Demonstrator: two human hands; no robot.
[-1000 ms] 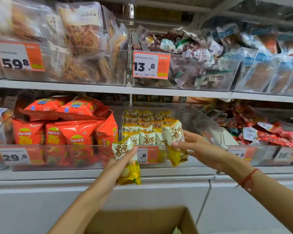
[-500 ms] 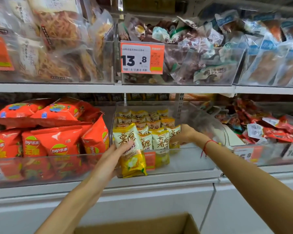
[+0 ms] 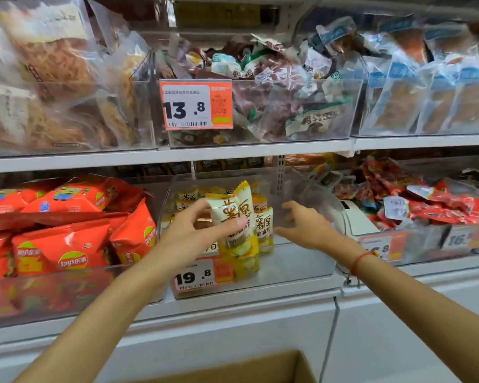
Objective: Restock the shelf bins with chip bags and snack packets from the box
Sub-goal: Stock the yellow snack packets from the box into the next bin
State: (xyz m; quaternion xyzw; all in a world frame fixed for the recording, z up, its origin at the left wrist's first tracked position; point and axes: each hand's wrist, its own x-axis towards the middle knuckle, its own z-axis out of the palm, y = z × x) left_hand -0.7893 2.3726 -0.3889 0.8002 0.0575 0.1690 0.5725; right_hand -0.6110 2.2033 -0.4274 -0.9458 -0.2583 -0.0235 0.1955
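Evidently to stand it upright with the row behind, the left hand (image 3: 194, 230) pinches a white-and-yellow chip packet (image 3: 237, 228) over the clear bin's front wall (image 3: 288, 261), while the right hand (image 3: 302, 225), fingers spread and empty, hovers just beside it.

The packet (image 3: 233, 217) in my left hand (image 3: 188, 233) was glossy printed film, white over yellow. The bin (image 3: 302, 266) was clear, smooth plastic; the shelf (image 3: 233, 154) matt painted metal. The chip bags (image 3: 67, 244) shone red-orange. The box (image 3: 260, 369) was dull brown cardboard.
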